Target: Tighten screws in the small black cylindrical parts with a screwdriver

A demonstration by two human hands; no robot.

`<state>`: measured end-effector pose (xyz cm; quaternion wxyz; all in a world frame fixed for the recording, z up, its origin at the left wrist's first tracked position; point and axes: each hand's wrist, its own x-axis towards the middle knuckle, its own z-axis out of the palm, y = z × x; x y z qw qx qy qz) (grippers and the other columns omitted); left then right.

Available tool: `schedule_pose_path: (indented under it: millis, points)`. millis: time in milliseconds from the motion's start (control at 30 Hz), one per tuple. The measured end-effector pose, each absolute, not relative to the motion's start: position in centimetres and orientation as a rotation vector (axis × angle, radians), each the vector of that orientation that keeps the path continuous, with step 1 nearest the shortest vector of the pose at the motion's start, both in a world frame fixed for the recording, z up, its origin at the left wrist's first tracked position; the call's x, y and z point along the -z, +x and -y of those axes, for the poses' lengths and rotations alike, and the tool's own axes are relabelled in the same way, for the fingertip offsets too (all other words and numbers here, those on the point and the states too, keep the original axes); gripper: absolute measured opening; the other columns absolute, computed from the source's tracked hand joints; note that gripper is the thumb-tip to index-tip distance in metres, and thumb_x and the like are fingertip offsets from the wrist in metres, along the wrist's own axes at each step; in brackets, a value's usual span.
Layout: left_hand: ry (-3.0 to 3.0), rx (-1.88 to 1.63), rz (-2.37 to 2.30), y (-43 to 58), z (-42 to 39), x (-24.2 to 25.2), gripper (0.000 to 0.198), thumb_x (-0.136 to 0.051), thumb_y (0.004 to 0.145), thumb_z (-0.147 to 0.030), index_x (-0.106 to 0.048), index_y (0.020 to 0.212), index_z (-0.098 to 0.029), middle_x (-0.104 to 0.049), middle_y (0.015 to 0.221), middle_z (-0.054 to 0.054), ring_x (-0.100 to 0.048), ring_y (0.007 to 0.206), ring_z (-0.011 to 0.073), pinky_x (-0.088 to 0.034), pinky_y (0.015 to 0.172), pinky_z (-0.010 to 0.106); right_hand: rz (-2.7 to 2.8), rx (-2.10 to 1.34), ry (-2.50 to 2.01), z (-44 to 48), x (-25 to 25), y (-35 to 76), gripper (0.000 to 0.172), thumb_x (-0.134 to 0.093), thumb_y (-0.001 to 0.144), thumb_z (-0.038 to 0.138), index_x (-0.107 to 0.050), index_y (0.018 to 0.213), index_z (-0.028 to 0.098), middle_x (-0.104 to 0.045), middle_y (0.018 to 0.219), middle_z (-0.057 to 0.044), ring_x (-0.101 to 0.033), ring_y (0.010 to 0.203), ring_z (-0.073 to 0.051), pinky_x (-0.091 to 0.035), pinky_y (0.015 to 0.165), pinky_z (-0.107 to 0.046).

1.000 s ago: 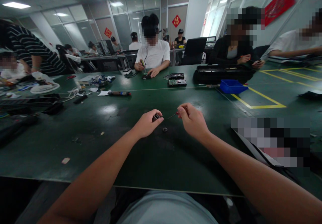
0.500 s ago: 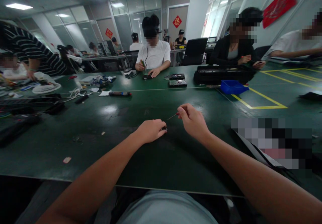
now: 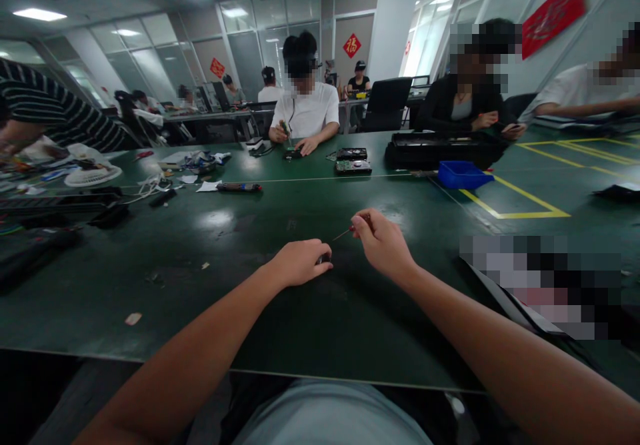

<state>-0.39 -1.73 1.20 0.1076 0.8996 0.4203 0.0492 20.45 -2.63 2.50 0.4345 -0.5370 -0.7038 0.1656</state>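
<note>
My right hand [image 3: 376,235] is closed around the handle of a small screwdriver [image 3: 343,234], which is held above the green table [image 3: 300,332]. The thin shaft slants down and left toward my left hand [image 3: 303,262]. That hand rests low at the tabletop, fingers curled around a small dark object [image 3: 325,258]. Most of the object is hidden by my fingers, so its kind does not show. The screwdriver tip stays a little apart from it.
Across the table a person [image 3: 305,108] works on a small device. Nearby lie hard drives [image 3: 353,166], a long black casing [image 3: 445,148] and a blue bin [image 3: 464,174]. A dark tool-like piece [image 3: 239,187], cables [image 3: 155,183] and a white fan-like part [image 3: 93,173] are on the left.
My hands hold nearly the same pose, with the screwdriver still pointing at the small object. At far left, the person in the striped top has shifted leftward.
</note>
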Motion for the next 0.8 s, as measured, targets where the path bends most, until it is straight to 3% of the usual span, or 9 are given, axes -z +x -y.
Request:
schedule_pose_path:
  millis: [233,333,433,533,800]
  points:
    - [2.299,-0.553,-1.217,-2.6,-0.4,-2.7,0.025,-0.059,0.088,-0.044,-0.068,0.095,-0.021,-0.069,0.090,0.005,-0.061,0.079,0.0191,-0.042,0.069,0.030,1.743,-0.427,-1.330,2.5,-2.5,20.5,0.023,-0.045,0.098,0.037,-0.061,0.094,0.020,-0.069,0.076,-0.004,-0.065,0.071,-0.019,-0.042,0.066,-0.030]
    - [1.926,-0.888,-1.206,-4.9,-1.8,-4.1,0.019,-0.060,0.086,-0.036,-0.063,0.090,-0.018,-0.065,0.084,0.004,-0.053,0.061,0.0125,-0.039,0.057,0.025,1.748,-0.442,-1.348,2.6,-2.4,20.5,0.024,-0.044,0.098,0.037,-0.061,0.094,0.020,-0.069,0.076,-0.004,-0.065,0.072,-0.020,-0.042,0.066,-0.031]
    - [1.504,-1.213,-1.153,-8.1,-2.9,-5.2,0.018,-0.061,0.080,-0.031,-0.059,0.091,-0.018,-0.061,0.081,0.002,-0.046,0.051,0.0085,-0.029,0.044,0.020,1.753,-0.448,-1.337,2.5,-2.4,20.6,0.025,-0.044,0.099,0.038,-0.061,0.095,0.020,-0.069,0.076,-0.004,-0.065,0.072,-0.020,-0.043,0.066,-0.031]
    - [1.276,-1.431,-1.127,-12.1,-3.2,-6.0,0.024,-0.062,0.076,-0.024,-0.061,0.100,-0.016,-0.057,0.079,0.001,-0.046,0.049,0.0076,-0.023,0.039,0.017,1.756,-0.443,-1.327,2.4,-2.2,20.6,0.025,-0.044,0.099,0.039,-0.061,0.094,0.020,-0.069,0.075,-0.003,-0.064,0.069,-0.019,-0.043,0.065,-0.031]
    - [0.874,-1.696,-1.258,-22.5,-0.5,-5.9,0.016,-0.065,0.081,-0.019,-0.060,0.097,-0.015,-0.052,0.076,-0.002,-0.043,0.052,0.0062,-0.028,0.038,0.014,1.769,-0.459,-1.340,2.4,-2.2,20.5,0.025,-0.044,0.099,0.038,-0.061,0.096,0.020,-0.069,0.076,-0.003,-0.064,0.070,-0.019,-0.043,0.065,-0.031]
